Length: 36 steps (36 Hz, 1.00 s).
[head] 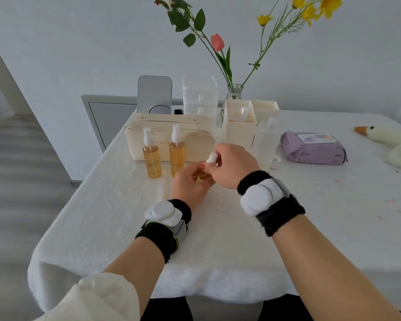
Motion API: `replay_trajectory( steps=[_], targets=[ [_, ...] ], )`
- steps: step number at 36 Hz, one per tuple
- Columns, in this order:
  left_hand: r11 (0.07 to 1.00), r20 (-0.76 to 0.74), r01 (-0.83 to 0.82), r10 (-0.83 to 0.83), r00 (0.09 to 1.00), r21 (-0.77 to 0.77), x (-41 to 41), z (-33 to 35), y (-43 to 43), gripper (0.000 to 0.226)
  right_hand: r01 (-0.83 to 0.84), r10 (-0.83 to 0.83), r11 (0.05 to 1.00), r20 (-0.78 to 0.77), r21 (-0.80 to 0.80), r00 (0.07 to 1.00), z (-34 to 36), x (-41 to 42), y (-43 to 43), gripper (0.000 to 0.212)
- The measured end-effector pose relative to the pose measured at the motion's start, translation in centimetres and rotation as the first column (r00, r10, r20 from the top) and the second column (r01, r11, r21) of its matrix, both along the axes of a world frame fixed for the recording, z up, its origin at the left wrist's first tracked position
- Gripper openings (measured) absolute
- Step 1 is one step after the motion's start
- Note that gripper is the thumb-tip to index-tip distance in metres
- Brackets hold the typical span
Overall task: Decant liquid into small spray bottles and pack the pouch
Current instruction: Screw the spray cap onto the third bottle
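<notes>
Left hand (190, 181) has its fingers curled round the third bottle (200, 177). Right hand (234, 167) pinches the white spray cap (211, 158) between thumb and fingertips, right above the left thumb. Risks: the cap going on cross-threaded or only half seated, which would leak later in the pouch (199, 141). If the left grip tilts while the right twists, amber liquid goes onto the white table (218, 228) cloth. Two filled bottles (152, 158) (177, 155) stand just beyond the left fingertips, near enough that a flick of the knuckles tips one. The big clear bottle (264, 142) is just behind the right knuckles, with a small white ring (276, 160) beside its base, possibly its loose cap. If it is open, a bump spills it. Hidden: both hands cover most of the held bottle, so the neck, thread engagement and fill level can't be read, only a sliver of amber between the fingers. Can't tell whether the cap is already on the neck or just above it. The pouch zip state isn't visible behind the bottles, and its printed text is cut off by them.
</notes>
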<state>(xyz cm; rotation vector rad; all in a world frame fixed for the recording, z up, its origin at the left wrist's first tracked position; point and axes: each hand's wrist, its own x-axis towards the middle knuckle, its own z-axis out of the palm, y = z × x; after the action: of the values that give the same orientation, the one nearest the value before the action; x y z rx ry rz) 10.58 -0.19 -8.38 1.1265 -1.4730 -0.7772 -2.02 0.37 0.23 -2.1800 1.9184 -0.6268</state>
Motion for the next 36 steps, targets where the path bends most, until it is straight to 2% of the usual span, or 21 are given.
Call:
replay_trajectory(
  steps=[5,10,15,17,23,31,36],
  targets=[
    [1.0,0.005,-0.004,0.004,1.0,0.005,0.01,0.13,-0.04,0.019,-0.045,0.043,0.999,0.048,0.026,0.998,0.0,-0.06,0.07,0.031],
    [1.0,0.019,-0.002,0.002,1.0,0.002,-0.03,0.19,0.03,0.02,-0.041,0.04,0.999,0.031,0.023,0.999,-0.06,-0.03,-0.13,0.005],
    [1.0,0.006,-0.018,0.017,1.0,0.018,-0.01,0.21,0.1,0.018,0.023,-0.023,1.0,-0.021,-0.002,1.0,-0.18,0.0,-0.08,0.031],
    [1.0,0.003,-0.025,0.025,1.0,0.017,0.0,0.28,0.13,0.018,0.021,-0.021,1.0,-0.019,-0.012,1.0,-0.29,-0.2,-0.04,0.034],
    [1.0,0.031,-0.011,0.012,0.999,-0.017,0.02,0.38,0.3,0.022,-0.131,0.131,0.991,0.103,0.002,0.986,-0.1,-0.74,0.2,0.045],
    [1.0,-0.001,-0.001,0.001,1.0,0.001,-0.01,0.16,0.1,0.021,-0.078,0.078,0.997,0.06,0.002,0.995,-0.09,-0.46,-0.22,0.007],
    [1.0,0.016,-0.009,0.009,1.0,-0.017,0.03,0.02,-0.05,0.023,-0.049,0.05,0.998,0.001,-0.029,0.999,-0.08,-0.24,0.03,0.013]
  ],
)
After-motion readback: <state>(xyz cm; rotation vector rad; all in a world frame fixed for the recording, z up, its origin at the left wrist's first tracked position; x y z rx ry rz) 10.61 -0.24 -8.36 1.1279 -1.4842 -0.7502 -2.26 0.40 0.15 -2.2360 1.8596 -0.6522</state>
